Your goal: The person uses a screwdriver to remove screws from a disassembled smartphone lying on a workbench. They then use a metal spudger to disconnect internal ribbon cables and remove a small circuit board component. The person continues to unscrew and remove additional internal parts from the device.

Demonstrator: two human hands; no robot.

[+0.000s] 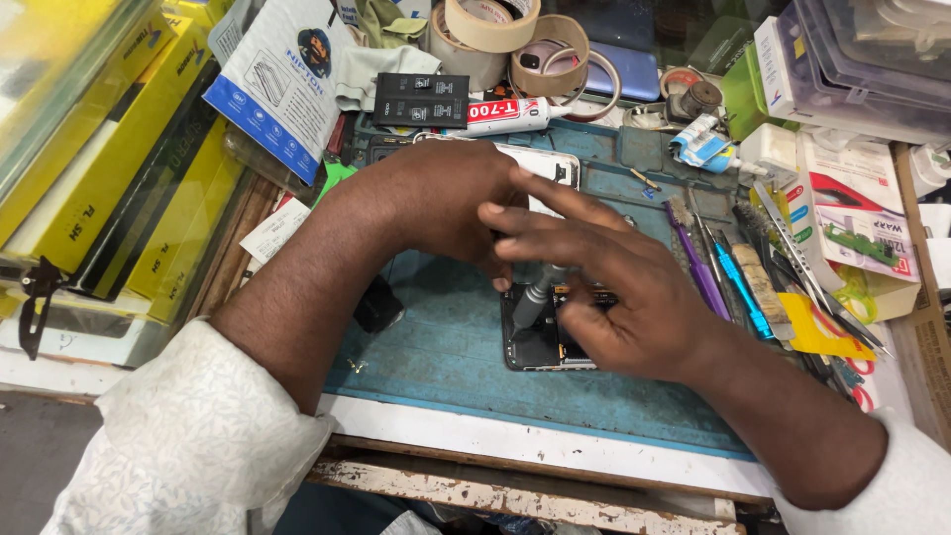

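An opened smartphone [540,347] lies on a blue work mat [446,347], its insides showing. My right hand [614,287] rests over the phone with fingers spread and pointing left. Beneath those fingers a grey screwdriver [533,297] stands tilted on the phone. My left hand [441,198] is curled just behind it, fingers bent down toward the screwdriver's top. Which hand grips the tool is hidden. A white phone part [545,163] lies behind my left hand.
Tweezers, a purple and a blue tool [738,287] lie at the mat's right. Tape rolls [495,30], a glue tube [510,114] and two small black boxes [421,99] sit at the back. Yellow boxes [119,149] stack on the left; packets [852,208] on the right.
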